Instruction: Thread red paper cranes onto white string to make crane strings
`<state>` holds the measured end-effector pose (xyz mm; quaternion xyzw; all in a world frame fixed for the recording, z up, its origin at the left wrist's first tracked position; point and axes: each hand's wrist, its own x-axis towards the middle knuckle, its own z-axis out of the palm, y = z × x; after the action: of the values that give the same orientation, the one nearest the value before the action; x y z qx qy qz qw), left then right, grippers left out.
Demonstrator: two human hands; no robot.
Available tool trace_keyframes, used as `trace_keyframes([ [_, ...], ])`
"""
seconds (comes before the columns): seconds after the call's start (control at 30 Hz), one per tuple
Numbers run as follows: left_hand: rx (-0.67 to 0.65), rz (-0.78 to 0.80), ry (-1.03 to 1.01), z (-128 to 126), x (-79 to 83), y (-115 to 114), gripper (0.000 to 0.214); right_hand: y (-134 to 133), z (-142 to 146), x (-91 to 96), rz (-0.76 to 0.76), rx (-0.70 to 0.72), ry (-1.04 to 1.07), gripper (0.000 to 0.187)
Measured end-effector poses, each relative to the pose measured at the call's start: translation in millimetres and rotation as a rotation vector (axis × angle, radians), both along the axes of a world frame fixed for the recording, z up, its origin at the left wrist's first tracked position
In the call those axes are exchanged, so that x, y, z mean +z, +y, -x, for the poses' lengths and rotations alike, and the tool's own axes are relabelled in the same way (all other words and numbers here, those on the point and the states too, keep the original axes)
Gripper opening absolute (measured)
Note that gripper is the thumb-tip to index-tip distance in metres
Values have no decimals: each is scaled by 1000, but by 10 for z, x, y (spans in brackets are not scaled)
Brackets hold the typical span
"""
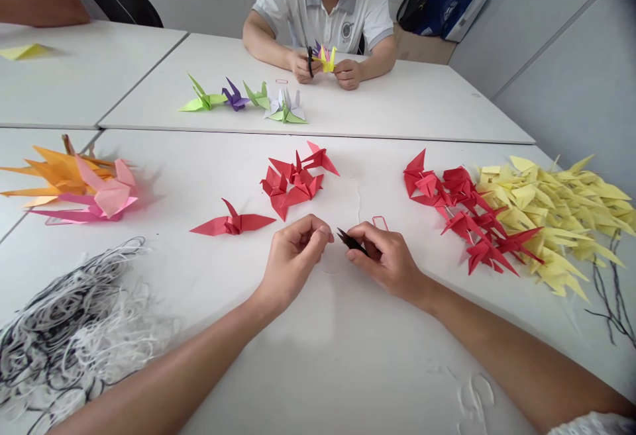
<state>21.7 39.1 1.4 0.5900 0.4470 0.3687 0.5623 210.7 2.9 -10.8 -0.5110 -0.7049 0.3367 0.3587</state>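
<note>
My left hand (299, 249) is closed in a pinch near the middle of the table; a thin white thread (332, 271) runs close by its fingertips. In my right hand (386, 256) I grip small black scissors (352, 241), their points toward my left fingertips. A single red paper crane (232, 223) lies just left of my left hand. Beyond my hands sits a cluster of red paper cranes (298, 183). More red cranes (464, 210) lie to the right, next to a heap of yellow paper cranes (556, 206). A red paper clip (380, 222) rests behind my right hand.
Orange and pink cranes (89, 183) lie at the left, above a tangled pile of black and white string (84, 329). White thread scraps (476, 395) are near the front edge. Across the table, a person (322, 18) holds black-handled scissors and a yellow crane, near several green and purple cranes (236, 96).
</note>
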Motion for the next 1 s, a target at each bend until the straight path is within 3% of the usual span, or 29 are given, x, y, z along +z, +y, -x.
trace_keyframes([
  [1.0, -17, 22, -2, -5, 5, -6, 19, -5, 11, 23, 5, 27, -38, 16],
])
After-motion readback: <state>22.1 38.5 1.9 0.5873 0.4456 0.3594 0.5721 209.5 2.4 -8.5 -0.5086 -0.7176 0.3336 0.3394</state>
